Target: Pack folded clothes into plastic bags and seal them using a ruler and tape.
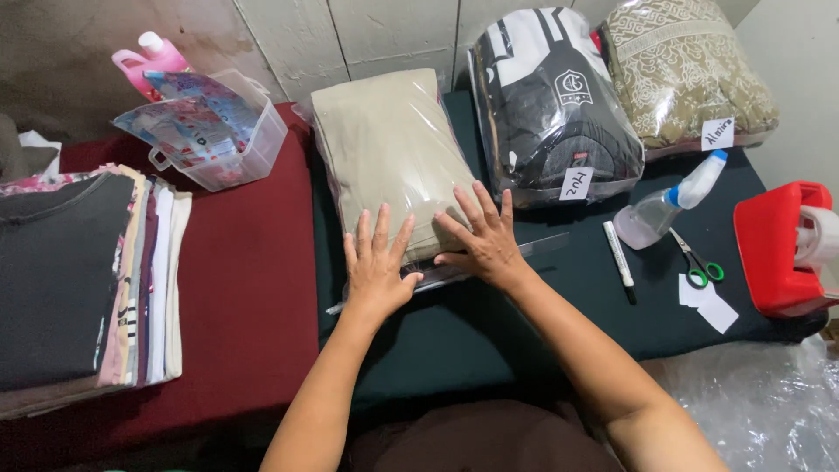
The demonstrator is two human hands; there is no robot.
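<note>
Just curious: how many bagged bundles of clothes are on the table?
3: beige bundle under both hands, black-and-white bundle behind, patterned olive bundle far right. Others may sit outside view.

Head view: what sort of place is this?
Probably a small home laundry or clothes-packing table: both hands press a beige folded garment in clear plastic, beside a stack of folded clothes and a red tape dispenser.

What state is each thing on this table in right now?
left hand: open, flat on the beige bundle
right hand: open, flat on the same bundle
beige bundle: folded, in clear plastic
black bundle: bagged, white tag stuck on
patterned bundle: bagged, tagged
spray bottle: lying on its side
scissors: shut, lying flat
marker: lying flat
stack of clothes: folded, unbagged
</note>
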